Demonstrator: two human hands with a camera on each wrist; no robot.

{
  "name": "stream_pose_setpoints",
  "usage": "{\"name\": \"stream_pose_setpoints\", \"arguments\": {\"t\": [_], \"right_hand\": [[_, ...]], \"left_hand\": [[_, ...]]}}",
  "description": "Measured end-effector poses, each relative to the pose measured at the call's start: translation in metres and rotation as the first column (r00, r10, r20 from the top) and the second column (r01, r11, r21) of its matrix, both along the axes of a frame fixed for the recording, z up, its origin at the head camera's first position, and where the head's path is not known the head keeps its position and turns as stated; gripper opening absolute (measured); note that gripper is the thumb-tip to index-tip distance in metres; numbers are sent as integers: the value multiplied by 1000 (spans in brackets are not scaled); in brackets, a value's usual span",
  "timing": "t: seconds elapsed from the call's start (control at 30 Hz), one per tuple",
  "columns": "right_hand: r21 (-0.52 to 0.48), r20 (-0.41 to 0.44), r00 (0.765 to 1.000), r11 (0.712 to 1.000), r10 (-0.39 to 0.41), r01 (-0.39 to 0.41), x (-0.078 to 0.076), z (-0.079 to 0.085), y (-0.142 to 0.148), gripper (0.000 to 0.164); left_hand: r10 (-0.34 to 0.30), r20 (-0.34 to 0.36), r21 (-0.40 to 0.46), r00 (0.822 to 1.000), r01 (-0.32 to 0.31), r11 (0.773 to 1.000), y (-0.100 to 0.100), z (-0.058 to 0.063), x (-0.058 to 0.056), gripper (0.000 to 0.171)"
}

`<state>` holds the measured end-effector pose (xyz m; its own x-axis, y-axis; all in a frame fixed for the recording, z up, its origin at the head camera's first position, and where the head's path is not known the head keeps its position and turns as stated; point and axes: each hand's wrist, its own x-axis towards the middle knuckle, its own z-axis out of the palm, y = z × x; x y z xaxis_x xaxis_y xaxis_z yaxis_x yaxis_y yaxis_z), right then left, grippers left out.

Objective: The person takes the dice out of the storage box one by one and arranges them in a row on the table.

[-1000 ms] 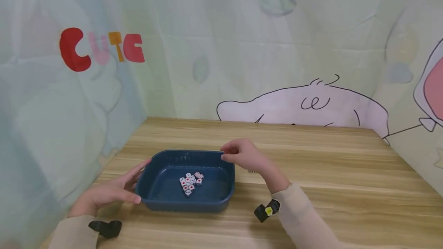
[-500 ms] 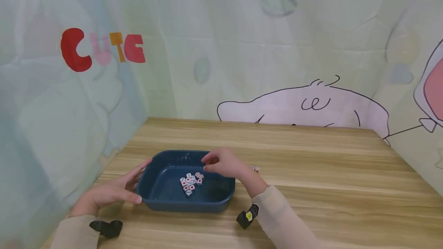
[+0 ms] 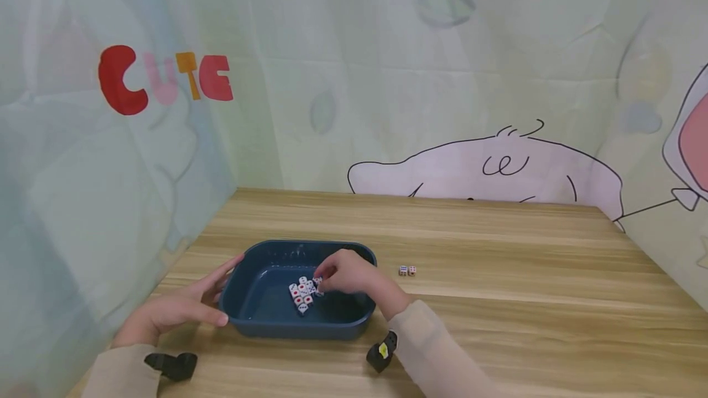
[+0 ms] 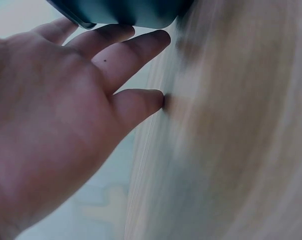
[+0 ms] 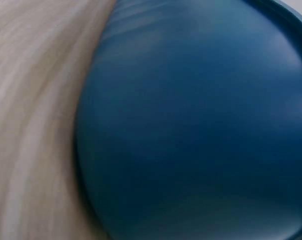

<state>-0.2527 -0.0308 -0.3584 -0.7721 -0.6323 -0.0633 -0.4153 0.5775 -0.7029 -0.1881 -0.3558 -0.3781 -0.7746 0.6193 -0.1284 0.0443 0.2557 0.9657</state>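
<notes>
A dark blue plastic basin (image 3: 295,331) sits on the wooden table, with a cluster of white dice (image 3: 302,288) on its floor. My left hand (image 3: 179,309) rests against the basin's left side, fingers spread and thumb by the near corner. In the left wrist view the fingers of this left hand (image 4: 75,95) reach up to the basin's wall (image 4: 130,12). My right hand (image 3: 347,272) is down inside the basin, thumb and forefinger on either side of the dice at the cluster's right edge. I cannot tell whether they pinch one. Only the basin's outer wall (image 5: 191,110) and table show in the right wrist view.
Two more dice (image 3: 407,271) lie side by side on the table (image 3: 525,287), right of the basin. Printed cloth (image 3: 310,78) hangs behind the table and along both sides. A black wrist camera (image 3: 381,352) sits at the right cuff, another camera (image 3: 173,366) at the left.
My right hand has moved left and down, from over the basin's far right rim to the dice inside. The two dice on the table have come into full sight. My left hand stays put.
</notes>
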Motion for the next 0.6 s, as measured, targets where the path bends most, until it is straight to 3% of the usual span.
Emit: {"name": "stream_pose_setpoints", "arguments": {"t": [0.6], "right_hand": [[97,42,995,991,-92,88,-1,-12,-10,15]], "left_hand": [[2,-11,-16,1000,-2,1000,-1,-2,-2,106]]}}
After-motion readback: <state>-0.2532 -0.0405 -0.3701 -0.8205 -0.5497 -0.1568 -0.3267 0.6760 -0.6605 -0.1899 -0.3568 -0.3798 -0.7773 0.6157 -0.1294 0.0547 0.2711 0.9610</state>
